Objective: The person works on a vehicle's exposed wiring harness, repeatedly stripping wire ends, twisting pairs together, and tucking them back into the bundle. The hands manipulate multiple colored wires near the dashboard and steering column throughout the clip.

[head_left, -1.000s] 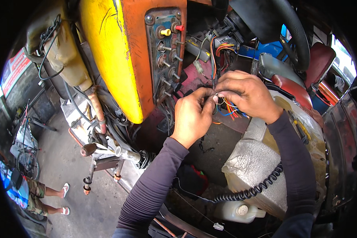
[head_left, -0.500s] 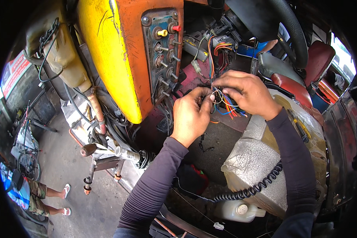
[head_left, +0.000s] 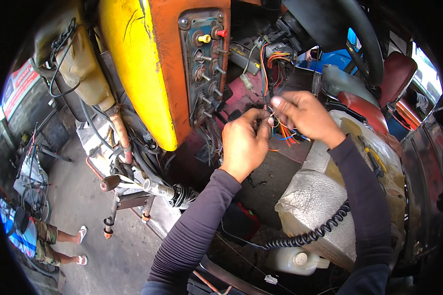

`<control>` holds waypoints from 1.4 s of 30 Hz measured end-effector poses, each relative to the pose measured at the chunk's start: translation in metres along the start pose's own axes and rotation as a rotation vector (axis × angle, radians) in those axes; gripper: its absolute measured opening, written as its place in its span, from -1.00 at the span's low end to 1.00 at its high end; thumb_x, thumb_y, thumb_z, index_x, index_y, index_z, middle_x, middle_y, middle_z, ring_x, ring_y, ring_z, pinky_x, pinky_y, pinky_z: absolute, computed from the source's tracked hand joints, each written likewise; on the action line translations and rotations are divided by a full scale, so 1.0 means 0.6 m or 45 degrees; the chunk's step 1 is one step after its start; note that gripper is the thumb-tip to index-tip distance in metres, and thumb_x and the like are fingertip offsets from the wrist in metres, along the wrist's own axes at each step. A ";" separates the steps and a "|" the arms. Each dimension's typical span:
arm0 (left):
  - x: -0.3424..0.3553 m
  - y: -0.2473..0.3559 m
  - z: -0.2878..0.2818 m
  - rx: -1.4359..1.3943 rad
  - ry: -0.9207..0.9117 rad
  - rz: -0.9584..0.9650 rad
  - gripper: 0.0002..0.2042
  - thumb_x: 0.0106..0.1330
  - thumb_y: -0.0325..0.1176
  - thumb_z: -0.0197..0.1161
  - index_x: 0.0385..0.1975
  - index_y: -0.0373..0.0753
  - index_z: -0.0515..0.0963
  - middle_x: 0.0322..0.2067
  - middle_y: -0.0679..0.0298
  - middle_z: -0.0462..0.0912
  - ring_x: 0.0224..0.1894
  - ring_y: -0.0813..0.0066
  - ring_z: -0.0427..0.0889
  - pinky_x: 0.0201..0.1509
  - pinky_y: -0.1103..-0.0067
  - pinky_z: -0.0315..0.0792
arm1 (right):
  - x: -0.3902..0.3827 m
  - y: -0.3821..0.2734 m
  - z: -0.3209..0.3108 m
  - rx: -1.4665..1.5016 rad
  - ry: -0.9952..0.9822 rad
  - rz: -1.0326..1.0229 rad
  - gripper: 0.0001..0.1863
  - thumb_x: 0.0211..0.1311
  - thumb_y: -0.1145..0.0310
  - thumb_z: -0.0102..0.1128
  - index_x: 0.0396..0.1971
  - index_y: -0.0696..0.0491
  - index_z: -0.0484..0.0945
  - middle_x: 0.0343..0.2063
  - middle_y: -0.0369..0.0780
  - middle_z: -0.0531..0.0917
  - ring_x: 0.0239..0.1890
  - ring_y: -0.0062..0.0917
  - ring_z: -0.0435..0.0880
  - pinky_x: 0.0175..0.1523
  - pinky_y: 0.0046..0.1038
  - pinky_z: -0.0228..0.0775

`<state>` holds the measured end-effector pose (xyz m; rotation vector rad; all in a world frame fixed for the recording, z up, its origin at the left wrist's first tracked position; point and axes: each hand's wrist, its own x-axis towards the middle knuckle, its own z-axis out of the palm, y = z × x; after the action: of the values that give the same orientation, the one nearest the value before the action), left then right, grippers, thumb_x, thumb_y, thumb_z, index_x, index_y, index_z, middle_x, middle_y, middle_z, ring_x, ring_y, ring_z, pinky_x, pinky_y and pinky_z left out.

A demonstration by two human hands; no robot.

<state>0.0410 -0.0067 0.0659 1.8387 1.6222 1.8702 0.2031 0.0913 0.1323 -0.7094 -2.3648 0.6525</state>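
Note:
My left hand (head_left: 247, 143) is closed, thumb and forefinger pinched on a thin wire in a harness of orange, red, blue and white wires (head_left: 288, 136). My right hand (head_left: 307, 118) is just right of it, over the harness, fingers loosely curled and apart, with no held item visible; some fingertips are blurred. A pale connector (head_left: 247, 81) hangs above on a wire. Left of my hands, a worn orange and yellow housing (head_left: 165, 73) carries a panel of toggle switches (head_left: 205, 73), two with yellow and red caps.
A steering wheel (head_left: 366, 44) arches at upper right near red seats (head_left: 359, 108). A padded cover (head_left: 310, 206), coiled black cable (head_left: 305, 238) and plastic jug (head_left: 295, 260) lie below. Left are a translucent tank (head_left: 79, 73), a bicycle (head_left: 32, 182) and a person's legs (head_left: 66, 238) on concrete.
My right hand's fingertips have lifted away from where they met my left hand's pinch and spread slightly. My left hand has shifted a little to the right, still pinching.

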 end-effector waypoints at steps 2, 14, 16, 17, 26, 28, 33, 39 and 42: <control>0.000 -0.003 -0.005 -0.104 -0.001 -0.074 -0.86 0.41 -0.40 0.38 -0.23 -0.36 0.73 -0.67 0.35 0.58 -0.61 0.74 0.43 -0.51 0.57 0.31 | -0.002 0.005 -0.002 0.251 0.089 -0.037 -0.79 0.50 0.39 0.21 -0.06 0.16 0.71 -0.30 -0.31 0.71 -0.27 -0.63 0.65 -0.10 -0.52 0.54; 0.006 0.003 -0.003 -0.119 -0.101 -0.140 -0.87 0.39 -0.42 0.36 -0.24 -0.36 0.71 -0.61 0.24 0.64 -0.58 0.59 0.57 -0.43 0.51 0.44 | 0.001 0.024 0.017 -0.006 0.095 -0.244 -0.84 0.35 0.43 0.35 -0.18 0.19 0.65 -0.35 -0.22 0.71 -0.31 -0.51 0.66 -0.13 -0.42 0.49; 0.001 -0.008 0.002 -0.187 -0.023 -0.149 -0.84 0.41 -0.42 0.37 -0.14 -0.37 0.71 -0.61 0.42 0.54 -0.57 0.72 0.39 -0.49 0.59 0.28 | 0.008 0.037 0.011 0.283 0.018 -0.111 -0.86 0.40 0.43 0.33 -0.17 0.18 0.63 -0.36 -0.27 0.70 -0.32 -0.60 0.63 -0.13 -0.47 0.49; -0.003 -0.018 0.006 -0.223 0.015 -0.152 -0.82 0.43 -0.42 0.37 -0.10 -0.37 0.71 -0.61 0.51 0.50 -0.57 0.79 0.30 -0.52 0.63 0.20 | 0.007 0.043 0.001 0.349 0.022 -0.093 -0.87 0.42 0.43 0.31 -0.17 0.17 0.63 -0.36 -0.28 0.70 -0.31 -0.63 0.62 -0.13 -0.49 0.50; -0.043 -0.061 0.010 -0.997 0.071 -0.552 -0.78 0.53 -0.40 0.03 -0.04 -0.27 0.61 -0.48 0.55 0.32 -0.54 0.82 0.15 -0.54 0.75 0.05 | -0.001 0.053 -0.045 0.521 -0.111 -0.017 -0.78 0.47 0.31 0.22 -0.12 0.17 0.62 -0.28 -0.17 0.79 -0.30 -0.66 0.70 -0.09 -0.57 0.56; -0.048 -0.070 0.014 -1.008 0.082 -0.516 -0.79 0.53 -0.40 0.04 -0.05 -0.27 0.62 -0.48 0.55 0.34 -0.54 0.82 0.16 -0.54 0.75 0.06 | -0.002 0.051 -0.043 0.509 -0.125 -0.002 -0.70 0.51 0.23 0.21 -0.06 0.20 0.62 -0.28 -0.16 0.79 -0.30 -0.65 0.71 -0.09 -0.57 0.56; -0.048 -0.072 0.015 -0.974 0.083 -0.492 -0.83 0.60 -0.40 0.12 -0.06 -0.31 0.64 -0.43 0.49 0.52 -0.48 0.79 0.36 -0.44 0.74 0.23 | -0.004 0.057 -0.069 0.701 -0.153 0.134 -0.47 0.58 0.03 0.13 0.10 0.27 0.60 -0.24 -0.12 0.79 -0.23 -0.62 0.74 -0.07 -0.57 0.58; -0.048 -0.087 0.021 -0.826 0.095 -0.391 -0.81 0.60 -0.32 0.19 -0.01 -0.25 0.66 -0.44 0.47 0.57 -0.59 0.83 0.28 -0.56 0.75 0.11 | -0.016 0.031 -0.071 -0.022 -0.195 -0.021 -0.68 0.23 0.46 0.46 -0.01 0.12 0.74 -0.09 -0.22 0.76 -0.08 -0.50 0.74 0.08 -0.49 0.54; -0.049 -0.084 0.021 -0.790 0.100 -0.356 -0.80 0.60 -0.30 0.22 0.01 -0.27 0.66 -0.42 0.44 0.62 -0.60 0.83 0.29 -0.56 0.74 0.13 | -0.015 0.014 -0.041 -0.423 -0.190 -0.345 -0.65 0.15 0.45 0.49 -0.03 0.11 0.76 -0.06 -0.20 0.72 0.05 -0.37 0.69 0.19 -0.36 0.49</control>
<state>0.0294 0.0041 0.0084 1.2313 1.0599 2.0193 0.2278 0.0990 0.1418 -0.4727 -2.6776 0.2038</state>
